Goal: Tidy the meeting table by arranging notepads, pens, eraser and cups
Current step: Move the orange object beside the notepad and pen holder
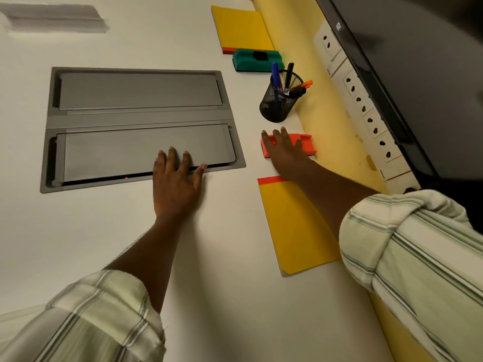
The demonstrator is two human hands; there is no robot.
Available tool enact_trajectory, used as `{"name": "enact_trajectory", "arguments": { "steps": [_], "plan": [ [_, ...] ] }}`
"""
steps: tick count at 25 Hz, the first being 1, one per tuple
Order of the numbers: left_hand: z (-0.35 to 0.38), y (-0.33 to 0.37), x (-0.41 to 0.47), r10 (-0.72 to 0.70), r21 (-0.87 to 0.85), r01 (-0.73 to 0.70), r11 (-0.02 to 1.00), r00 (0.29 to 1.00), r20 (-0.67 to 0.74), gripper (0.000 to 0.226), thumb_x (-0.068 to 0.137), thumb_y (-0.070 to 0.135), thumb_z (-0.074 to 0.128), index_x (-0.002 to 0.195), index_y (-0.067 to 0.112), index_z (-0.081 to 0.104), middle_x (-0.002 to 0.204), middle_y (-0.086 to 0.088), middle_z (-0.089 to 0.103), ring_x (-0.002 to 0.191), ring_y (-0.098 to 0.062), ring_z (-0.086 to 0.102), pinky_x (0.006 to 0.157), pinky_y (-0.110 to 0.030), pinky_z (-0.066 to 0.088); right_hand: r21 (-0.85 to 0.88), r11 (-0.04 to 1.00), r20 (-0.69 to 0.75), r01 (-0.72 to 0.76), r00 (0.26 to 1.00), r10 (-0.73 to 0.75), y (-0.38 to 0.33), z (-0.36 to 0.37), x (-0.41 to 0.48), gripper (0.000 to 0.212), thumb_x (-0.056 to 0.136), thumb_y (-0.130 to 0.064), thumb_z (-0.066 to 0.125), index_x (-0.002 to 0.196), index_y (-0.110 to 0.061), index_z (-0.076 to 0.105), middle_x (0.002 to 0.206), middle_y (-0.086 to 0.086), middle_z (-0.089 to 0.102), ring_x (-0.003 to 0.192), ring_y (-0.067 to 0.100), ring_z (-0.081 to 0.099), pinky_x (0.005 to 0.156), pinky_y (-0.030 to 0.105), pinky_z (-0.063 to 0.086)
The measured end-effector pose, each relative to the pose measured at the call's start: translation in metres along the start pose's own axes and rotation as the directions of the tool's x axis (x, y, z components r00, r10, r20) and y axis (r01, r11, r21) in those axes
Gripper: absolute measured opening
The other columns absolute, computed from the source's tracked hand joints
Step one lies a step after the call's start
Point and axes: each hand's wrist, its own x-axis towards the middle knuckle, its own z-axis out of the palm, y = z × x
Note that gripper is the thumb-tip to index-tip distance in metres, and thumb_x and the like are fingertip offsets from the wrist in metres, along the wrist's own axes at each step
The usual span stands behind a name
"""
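White counter (235, 296): a grey hatch (141, 126) is set into it. The left hand (177, 184) is laid flat, fingers spread, across the hatch's near edge; its grip is released, nothing held. The right hand (287, 150) is laid over the orange eraser (305, 145), fingers draped on top; whether its grip is clenched cannot be told. A yellow notepad (295, 231) is placed just near of the eraser, partly under the right forearm. A mesh cup (279, 100) with pens (275, 74) is stood beyond the eraser. A green eraser (257, 60) and a second yellow notepad (240, 28) are placed farther back.
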Motion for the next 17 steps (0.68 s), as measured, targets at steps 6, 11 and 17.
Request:
{"name": "enact_trajectory", "arguments": {
  "steps": [6, 11, 17],
  "plan": [
    [-0.002, 0.002, 0.0, 0.007, 0.015, -0.007, 1.0, 1.0, 0.001, 0.063, 0.095, 0.058, 0.025, 0.138, 0.015, 0.045, 0.149, -0.015, 0.035, 0.14, -0.036, 0.023, 0.116, -0.045, 0.021, 0.007, 0.999, -0.117, -0.038, 0.992, 0.038, -0.003, 0.019, 0.004, 0.074, 0.096, -0.014, 0.048, 0.153, -0.015, 0.002, 0.159, 0.02, 0.002, 0.146, 0.041, -0.005, 0.109, 0.067, 0.011],
    [-0.002, 0.002, 0.0, 0.011, 0.028, -0.011, 1.0, 1.0, 0.002, 0.06, 0.097, 0.053, 0.026, 0.139, 0.014, 0.043, 0.15, -0.015, 0.034, 0.141, -0.036, 0.021, 0.117, -0.044, 0.019, -0.001, 0.998, -0.138, -0.061, 0.989, 0.061, -0.004, 0.027, 0.006, 0.076, 0.095, -0.018, 0.05, 0.153, -0.015, 0.001, 0.159, 0.02, 0.0, 0.146, 0.041, -0.007, 0.109, 0.067, 0.009],
    [-0.001, 0.002, 0.0, -0.002, 0.019, 0.002, 1.0, 1.0, 0.015, 0.058, 0.097, 0.051, 0.025, 0.14, 0.015, 0.042, 0.152, -0.016, 0.03, 0.144, -0.034, 0.014, 0.119, -0.042, 0.014, -0.01, 0.996, -0.156, -0.087, 0.984, 0.085, -0.005, 0.032, 0.008, 0.083, 0.093, -0.021, 0.056, 0.153, -0.015, -0.001, 0.159, 0.019, -0.001, 0.146, 0.04, -0.007, 0.109, 0.068, 0.008]
  ]
}}
